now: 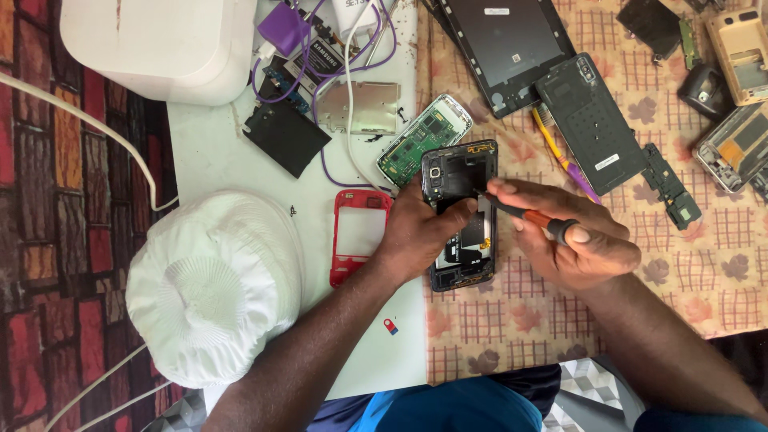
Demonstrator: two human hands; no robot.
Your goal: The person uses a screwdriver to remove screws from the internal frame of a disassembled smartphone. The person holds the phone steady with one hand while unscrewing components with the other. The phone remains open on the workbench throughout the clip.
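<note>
- Brick-patterned red covering runs down the left side, and beside it lies the worktop (232,160), its white part meeting a beige checked cloth with leaf prints (704,264) on the right.
- Nearest the person, a white ribbed cap-like cover (212,284) rests at the worktop's left edge, and a small red and blue tag (390,326) lies on the white part.
- Left hand (420,232) grips the opened black phone body with its back cover off (460,212), thumb laid across its middle; I judge this pins the phone flat so it cannot slide under the tool.
- Right hand (580,240) is closed around the small screwdriver with a red and black handle (528,214), the handle end bedded against the palm and the fingertips pinching the shaft, probably for fine control.
- Screwdriver tip touches the phone's upper inner area, just beyond the left thumb, so the phone lies directly between the two hands.
- Just left of the phone, a red plastic phone frame (358,236) lies flat, touching the left wrist's side.
- Slightly farther, a white phone with its green circuit board exposed (424,140) sits tilted, close to the black phone's top.
- A yellow and purple toothbrush (564,156) lies to the right, beside a dark grey phone back panel (592,124).
- Farthest, purple cables (352,64), a silver metal shield plate (364,108), a large black tablet shell (508,48) and a white rounded box (160,44) crowd the far edge, set out of the way.
</note>
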